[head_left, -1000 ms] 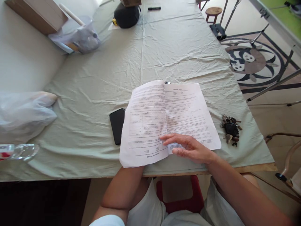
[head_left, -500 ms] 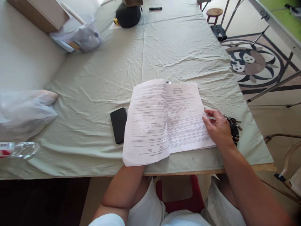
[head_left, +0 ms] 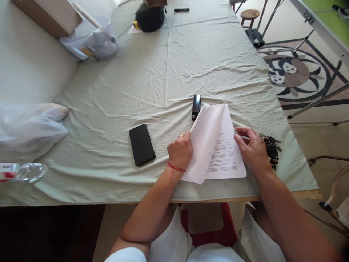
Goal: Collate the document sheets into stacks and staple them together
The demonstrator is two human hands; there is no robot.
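Printed papers [head_left: 226,149] lie on the cloth before me, with the upper sheets lifted and curving over from the left. My left hand [head_left: 180,150], wearing a ring and a red string bracelet, is closed on the left edge of those lifted sheets. At the right edge, my right hand [head_left: 251,147] has its thumb and curled fingers closed on the paper's border. A black stapler [head_left: 196,106] stands just beyond the top of the sheets. To the left of my left hand lies a black phone [head_left: 141,145]. Keys [head_left: 271,148] sit partly hidden beside my right hand.
A pale green cloth [head_left: 109,98] covers the table. Plastic bags [head_left: 29,127] and a clear bottle [head_left: 27,172] are on the left. A round black case [head_left: 149,18] and a marker [head_left: 181,10] lie at the far end. A wooden stool [head_left: 249,15] stands beyond.
My left hand has swung the raised sheets from the left over toward the right, coming out from beneath them. The phone and stapler are now uncovered. My right hand stays nearly still.
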